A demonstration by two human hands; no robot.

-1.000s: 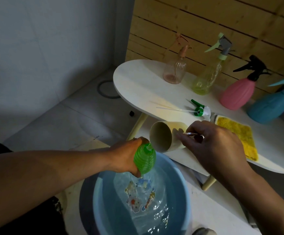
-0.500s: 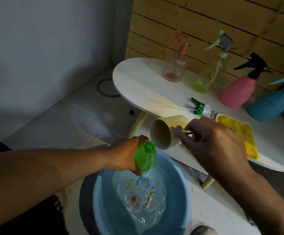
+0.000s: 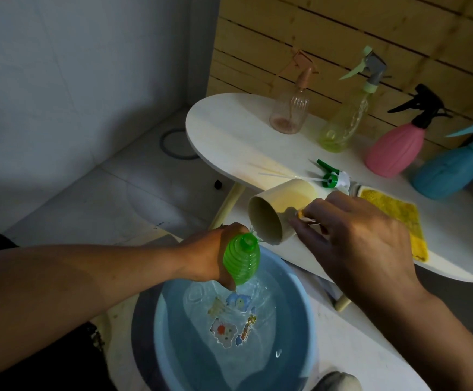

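Green bottle (image 3: 242,261) gripped by left hand (image 3: 207,256), right hand (image 3: 353,235) tipping cream cup (image 3: 277,213), seemingly pouring, over blue basin (image 3: 308,320)

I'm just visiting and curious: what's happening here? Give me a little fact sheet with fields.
Activity: filling a bottle from a mug
Left hand: grips the green bottle, which has no cap on
Right hand: holds the cream mug by its handle, tipped to the bottle's mouth
Underneath: blue basin holding water
On the white table: loose spray head, yellow cloth, four spray bottles
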